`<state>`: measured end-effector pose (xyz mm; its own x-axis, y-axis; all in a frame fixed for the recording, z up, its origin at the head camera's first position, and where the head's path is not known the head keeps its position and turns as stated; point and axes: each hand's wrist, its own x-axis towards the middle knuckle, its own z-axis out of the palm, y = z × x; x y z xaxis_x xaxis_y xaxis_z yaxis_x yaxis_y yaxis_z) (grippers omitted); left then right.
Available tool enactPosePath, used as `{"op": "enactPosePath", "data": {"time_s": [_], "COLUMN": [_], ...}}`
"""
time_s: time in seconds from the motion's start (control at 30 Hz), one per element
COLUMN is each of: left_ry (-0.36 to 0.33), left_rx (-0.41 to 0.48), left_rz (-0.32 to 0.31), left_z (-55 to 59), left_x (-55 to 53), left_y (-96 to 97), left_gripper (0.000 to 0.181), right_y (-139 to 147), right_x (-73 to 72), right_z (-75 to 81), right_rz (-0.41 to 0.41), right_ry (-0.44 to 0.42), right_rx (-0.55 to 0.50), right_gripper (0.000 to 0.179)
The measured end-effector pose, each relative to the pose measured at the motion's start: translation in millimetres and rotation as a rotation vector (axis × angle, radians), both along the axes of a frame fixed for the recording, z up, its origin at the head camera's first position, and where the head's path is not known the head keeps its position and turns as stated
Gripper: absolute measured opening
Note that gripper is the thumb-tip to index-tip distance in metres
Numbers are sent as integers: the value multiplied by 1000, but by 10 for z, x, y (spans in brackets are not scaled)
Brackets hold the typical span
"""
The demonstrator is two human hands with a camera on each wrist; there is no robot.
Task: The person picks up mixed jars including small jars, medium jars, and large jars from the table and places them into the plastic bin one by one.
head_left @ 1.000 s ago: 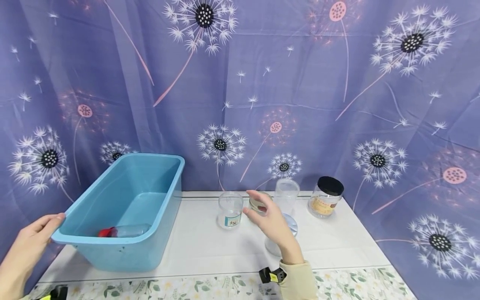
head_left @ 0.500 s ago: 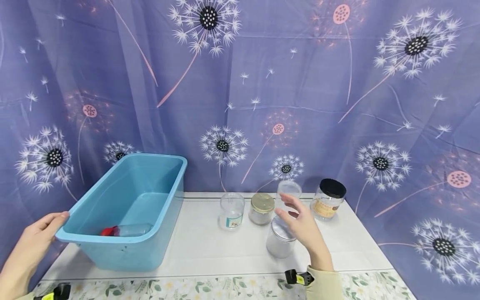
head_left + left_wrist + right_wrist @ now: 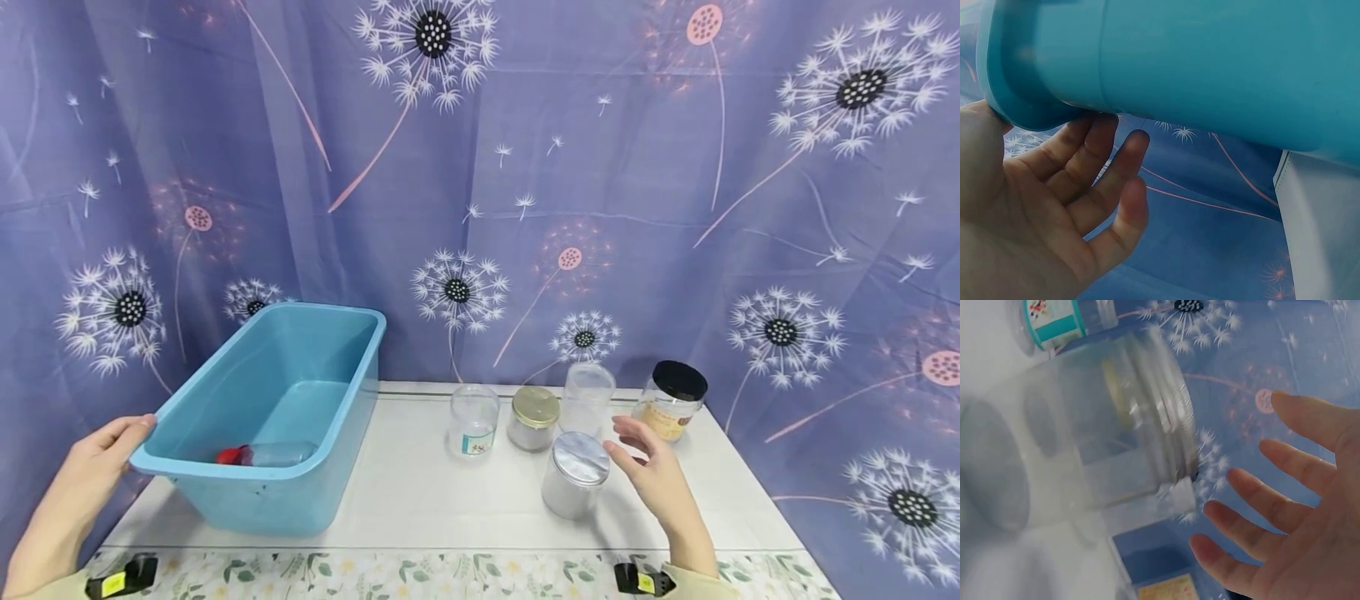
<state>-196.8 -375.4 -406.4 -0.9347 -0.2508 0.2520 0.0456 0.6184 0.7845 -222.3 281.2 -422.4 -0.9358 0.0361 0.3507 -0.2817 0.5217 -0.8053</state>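
At the near left corner of the blue plastic tub [image 3: 258,475], my left hand [image 3: 88,479] grips the rim, thumb on top. The left wrist view has its fingers [image 3: 1094,150] bent beneath the rim. Inside the tub lies a clear bottle with a red cap [image 3: 266,455]. My right hand [image 3: 660,479] holds nothing; its fingers are spread just right of a clear jar with a silver lid [image 3: 576,475]. In the right wrist view that jar [image 3: 1085,437] is large and apart from the fingertips.
Behind stand a clear jar with a gold lid [image 3: 533,418], a lidless clear jar with a teal label [image 3: 474,421], a tall clear container [image 3: 587,396] and a black-lidded jar [image 3: 670,400]. A purple dandelion curtain [image 3: 525,167] backs the white table [image 3: 420,500].
My right hand has moved right, from in front of the gold-lidded jar to beside the silver-lidded one. The left hand stays on the tub's rim. The head view has shifted slightly.
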Motion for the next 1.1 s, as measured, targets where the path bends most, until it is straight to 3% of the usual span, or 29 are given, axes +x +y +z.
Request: {"op": "enactPosePath", "data": {"time_s": [0.23,0.37,0.57,0.7,0.9,1.1], "left_ry": [43,31,2,-6,-34,-33], "left_rx": [6,5,-22,-21,-20,3], "left_rz": [-12,-13,1,3,-13,-19], "left_z": [-3,-8,-4,6,33,41], "left_x": [-7,-11,-13,-5,-12,-9], "left_y": [3,3,8,8,8,1], "left_gripper": [27,31,43,45,51,48], "right_y": [125,153,175,152,92,40], "right_x": [5,4,-17,-3,30,17], "right_z": [-241,-347,-466,-536,-638,-678], "right_rz": [-8,-12,19,73,247,277], "right_ry": [-29,-53,-158,-215,-271,-318], "right_rx": [-20,-38,-100,-127,-152,-173], "right_gripper": [34,32,31,43,53,69]}}
